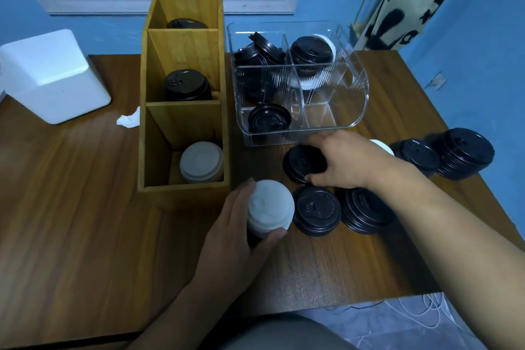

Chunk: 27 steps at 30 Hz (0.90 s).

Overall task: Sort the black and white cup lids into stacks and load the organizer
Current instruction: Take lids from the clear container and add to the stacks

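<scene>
My left hand grips a stack of lids with white lids on top and dark ones below, just in front of the wooden organizer. My right hand pinches a black lid lying on the table before the clear organizer. Two more black lid stacks lie under my right wrist. The wooden organizer holds white lids in its near slot and black lids in the middle and far slots. The clear organizer holds black lids and a black-and-white stack.
Further black stacks and a white lid sit at the table's right edge. A white box and a crumpled tissue lie at the left. White cables trail on the floor.
</scene>
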### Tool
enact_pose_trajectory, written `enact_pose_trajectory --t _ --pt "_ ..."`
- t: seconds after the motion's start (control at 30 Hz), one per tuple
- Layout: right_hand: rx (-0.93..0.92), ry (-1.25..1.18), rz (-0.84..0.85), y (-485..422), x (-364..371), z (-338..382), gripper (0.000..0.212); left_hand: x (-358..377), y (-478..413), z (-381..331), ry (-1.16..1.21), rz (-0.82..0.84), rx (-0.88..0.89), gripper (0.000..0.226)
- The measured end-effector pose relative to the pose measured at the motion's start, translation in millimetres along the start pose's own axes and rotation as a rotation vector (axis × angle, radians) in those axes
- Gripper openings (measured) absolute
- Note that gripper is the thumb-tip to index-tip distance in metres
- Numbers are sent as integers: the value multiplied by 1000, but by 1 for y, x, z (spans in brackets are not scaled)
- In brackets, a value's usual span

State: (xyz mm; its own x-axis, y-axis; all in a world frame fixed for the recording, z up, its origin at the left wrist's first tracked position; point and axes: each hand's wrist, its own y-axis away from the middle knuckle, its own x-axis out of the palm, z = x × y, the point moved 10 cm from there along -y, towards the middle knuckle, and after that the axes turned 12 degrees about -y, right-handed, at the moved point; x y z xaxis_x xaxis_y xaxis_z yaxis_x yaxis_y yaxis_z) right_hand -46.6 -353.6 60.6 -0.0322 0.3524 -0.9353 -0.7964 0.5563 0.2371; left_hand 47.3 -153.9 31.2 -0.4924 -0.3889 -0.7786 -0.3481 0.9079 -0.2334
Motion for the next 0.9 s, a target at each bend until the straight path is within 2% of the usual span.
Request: enact_pose_trajectory --t 0.2,0.33,0.47,0.9 --pt "-18 -210 -130 46 -49 1 79 -1 0 -1 5 -8 8 80" --pt "51 -231 -162 93 -70 -33 77 0 0 0 -7 7 -1 81" --pt "121 -213 -119 122 -54 -59 79 -1 1 -1 -16 -3 -10 81" --pt "143 -242 -58 125 -6 -61 81 -2 1 -4 -23 -10 -8 81"
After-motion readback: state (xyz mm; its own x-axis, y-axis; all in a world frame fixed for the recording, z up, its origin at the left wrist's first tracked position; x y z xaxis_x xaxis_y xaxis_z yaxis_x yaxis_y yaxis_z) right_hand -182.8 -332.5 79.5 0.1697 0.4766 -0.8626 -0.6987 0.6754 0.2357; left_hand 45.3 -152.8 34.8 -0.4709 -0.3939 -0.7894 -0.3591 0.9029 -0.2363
